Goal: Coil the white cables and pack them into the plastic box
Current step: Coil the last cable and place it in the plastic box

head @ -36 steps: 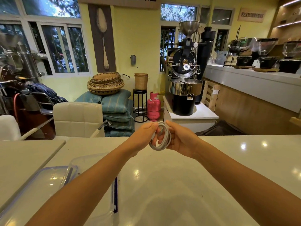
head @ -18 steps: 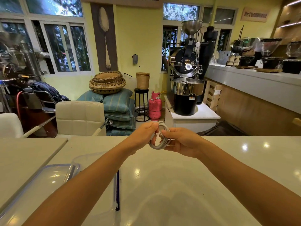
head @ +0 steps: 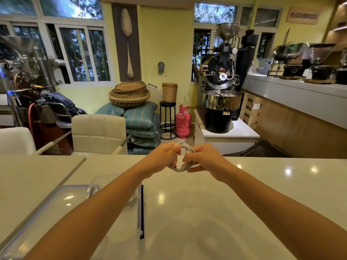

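A white cable (head: pixel 185 149) wound into a small coil hangs above the far edge of the white table (head: pixel 225 203). My left hand (head: pixel 165 156) grips the coil's left side with curled fingers. My right hand (head: pixel 201 158) pinches its right side, fingers curled around the strands. The clear plastic box (head: pixel 139 207) with a blue clip sits on the table under my left forearm, which hides most of it. I cannot see what lies inside.
The box's clear lid (head: pixel 56 203) lies flat at the lower left. A second table slab (head: pixel 37 169) adjoins on the left. Two white chairs (head: pixel 97 134) stand behind the table. A coffee roaster (head: pixel 221 102) and a pink gas bottle (head: pixel 183 121) stand beyond.
Both hands have drawn closer together around the coil, and the right hand's fingers have curled over its right side. The camera has tilted slightly.
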{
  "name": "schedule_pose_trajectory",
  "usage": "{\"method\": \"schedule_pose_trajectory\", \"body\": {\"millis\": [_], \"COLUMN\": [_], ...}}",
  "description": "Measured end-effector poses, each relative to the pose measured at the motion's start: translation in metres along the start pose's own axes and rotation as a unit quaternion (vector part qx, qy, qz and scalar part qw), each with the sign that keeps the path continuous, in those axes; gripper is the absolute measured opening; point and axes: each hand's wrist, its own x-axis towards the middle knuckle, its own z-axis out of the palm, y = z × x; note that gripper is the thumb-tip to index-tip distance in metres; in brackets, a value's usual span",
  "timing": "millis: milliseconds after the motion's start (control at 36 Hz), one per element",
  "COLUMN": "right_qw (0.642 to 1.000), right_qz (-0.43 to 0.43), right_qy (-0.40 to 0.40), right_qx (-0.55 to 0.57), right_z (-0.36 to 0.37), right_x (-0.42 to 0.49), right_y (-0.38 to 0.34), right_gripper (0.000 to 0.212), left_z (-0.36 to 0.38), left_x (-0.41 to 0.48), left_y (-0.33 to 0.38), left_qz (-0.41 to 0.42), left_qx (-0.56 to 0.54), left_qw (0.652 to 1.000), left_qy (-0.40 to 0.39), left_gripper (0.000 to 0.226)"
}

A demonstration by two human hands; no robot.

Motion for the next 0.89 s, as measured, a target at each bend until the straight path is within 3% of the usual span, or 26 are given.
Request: {"method": "schedule_pose_trajectory", "body": {"millis": [111,361,611,750,889], "right_qw": [0.999,0.996,0.991,0.988,0.982], "right_qz": [-0.025,-0.068,-0.096,-0.106,-0.11], "right_qy": [0.022,0.037,0.03,0.007,-0.023], "right_qx": [-0.019,-0.04,-0.09,-0.108,-0.151], "right_z": [0.006,0.027,0.068,0.093,0.12], "right_x": [0.003,0.011,0.021,0.023,0.025], "right_y": [0.002,-0.002,-0.004,-0.009,-0.012], "right_gripper": [0.006,0.025,0.017,0.02,0.02], "left_z": [-0.007,-0.032,-0.057,-0.076,-0.091], "left_x": [-0.004,-0.015,-0.034,-0.05,-0.071], "left_y": [-0.008,-0.02,-0.036,-0.045,-0.052], "left_qz": [-0.027,-0.053,-0.091,-0.12,-0.162], "left_qx": [-0.044,-0.118,0.063,0.206,0.24], "left_qw": [0.999,0.991,0.993,0.968,0.952], "left_qy": [-0.013,-0.026,0.043,0.079,0.097], "left_gripper": [0.03,0.006,0.008,0.013,0.015]}}
